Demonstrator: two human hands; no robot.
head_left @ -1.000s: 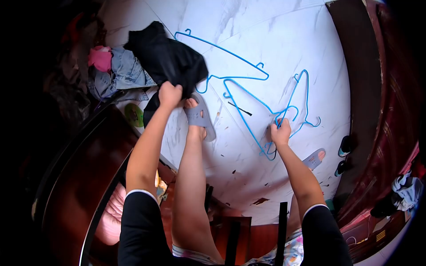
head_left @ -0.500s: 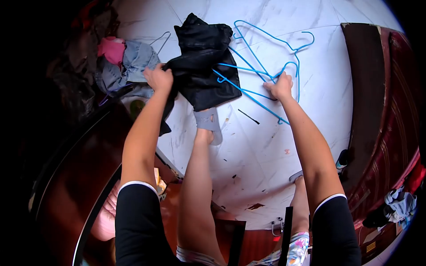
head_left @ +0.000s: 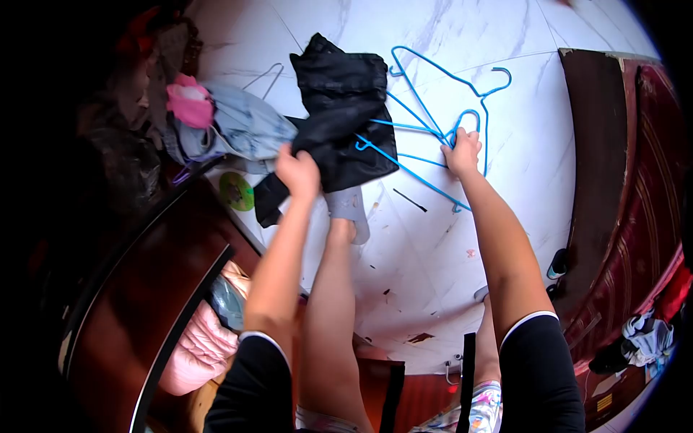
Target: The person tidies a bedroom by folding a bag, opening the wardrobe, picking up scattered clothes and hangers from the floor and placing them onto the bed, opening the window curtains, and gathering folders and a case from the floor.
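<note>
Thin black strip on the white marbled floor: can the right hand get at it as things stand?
Probably not directly: the thin black strip lies uncovered, but the right hand is closed on thin blue hangers, and one hanger's bar crosses between. The hand would likely need freeing first.

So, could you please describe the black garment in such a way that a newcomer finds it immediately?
Start at the white marbled floor and look just above the grey slipper in the view. The black garment lies there, with pale denim on its left and blue hangers on its right. Its dark, slightly shiny cloth sets it apart from both.
</note>
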